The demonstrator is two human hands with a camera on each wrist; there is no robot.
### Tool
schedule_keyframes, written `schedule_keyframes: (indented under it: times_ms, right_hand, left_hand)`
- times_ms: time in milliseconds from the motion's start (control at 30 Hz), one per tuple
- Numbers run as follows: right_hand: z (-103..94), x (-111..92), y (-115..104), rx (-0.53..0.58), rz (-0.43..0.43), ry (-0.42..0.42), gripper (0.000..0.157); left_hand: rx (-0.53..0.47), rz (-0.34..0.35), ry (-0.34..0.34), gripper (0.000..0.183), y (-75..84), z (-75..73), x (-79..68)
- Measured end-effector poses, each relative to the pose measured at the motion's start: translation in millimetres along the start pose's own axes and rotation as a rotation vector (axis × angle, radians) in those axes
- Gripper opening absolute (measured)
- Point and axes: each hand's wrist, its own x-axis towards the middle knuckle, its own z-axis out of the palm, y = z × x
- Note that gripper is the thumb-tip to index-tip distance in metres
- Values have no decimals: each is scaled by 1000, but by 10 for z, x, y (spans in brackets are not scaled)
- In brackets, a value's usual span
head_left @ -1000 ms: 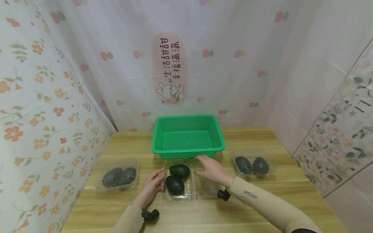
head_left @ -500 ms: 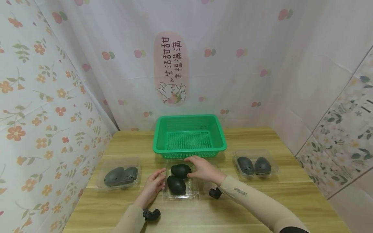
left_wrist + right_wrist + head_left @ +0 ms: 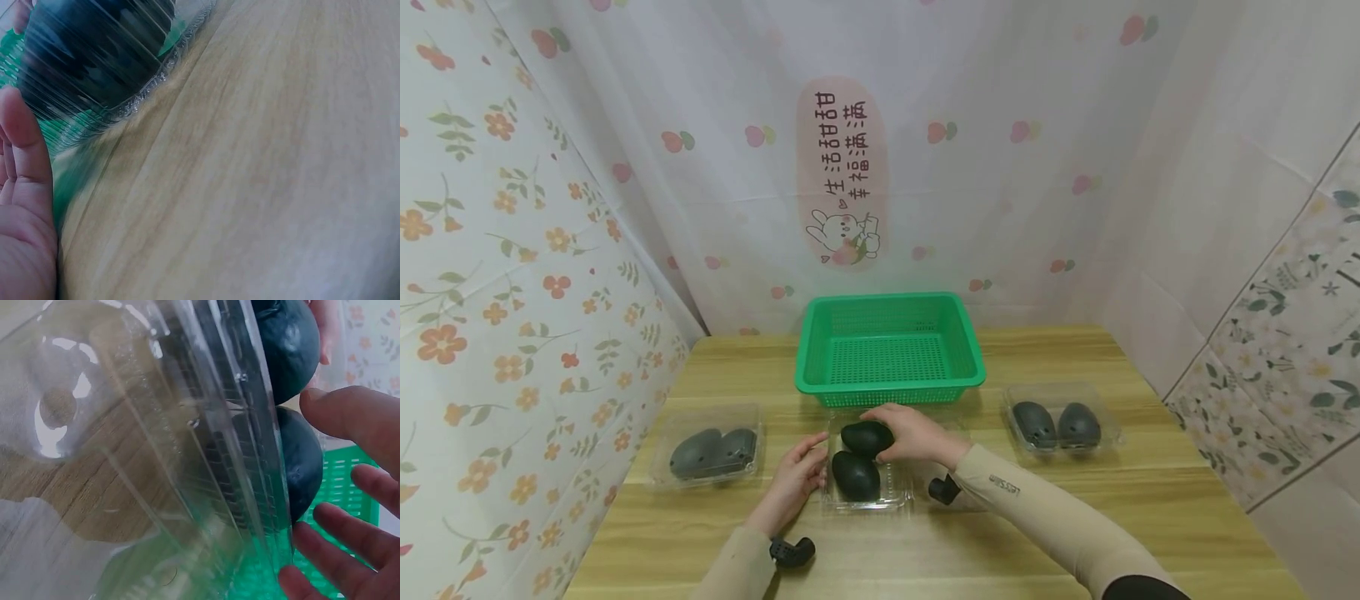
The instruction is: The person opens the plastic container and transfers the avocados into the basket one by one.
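In the head view two dark green avocados lie in an opened clear plastic clamshell box [image 3: 895, 487] at the middle of the table. My right hand [image 3: 917, 435] reaches over the box's right side, thumb and fingers spread on either side of the far avocado [image 3: 862, 437]. The right wrist view shows the thumb tip at that avocado's edge and the fingertips along its other side. The near avocado [image 3: 856, 477] lies just below it. My left hand [image 3: 793, 479] rests at the box's left wall with fingers extended; a fingertip [image 3: 15, 112] lies right by the ribbed plastic.
Behind the box stands a green plastic basket [image 3: 887, 392] with nothing in it. A lidded clear box [image 3: 658, 467] of two avocados sits at the left, another lidded box [image 3: 1108, 417] at the right. The opened lid [image 3: 69, 475] extends under my right forearm.
My right hand has moved left, from beside the box to around the far avocado. My left hand stays at the box's left wall. The head view has shifted slightly.
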Motion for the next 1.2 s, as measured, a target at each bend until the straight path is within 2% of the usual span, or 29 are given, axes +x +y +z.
schedule_keyframes:
  times_ms: [200,600,1033,1200]
  right_hand:
    - [23,29,-8,-41,-18,9,64]
    - [74,107,-20,-29,-22,-13,63]
    - [155,162,-20,-136,-39,-25,64]
    - [198,170,-3,-146,-39,-23,63]
  left_hand:
    - [-2,6,-2,43,-3,-3,3]
    - [-7,-2,10,43,5,18,-6]
    - [1,-6,2,45,12,11,-12]
    - [0,-11,5,46,12,14,-13]
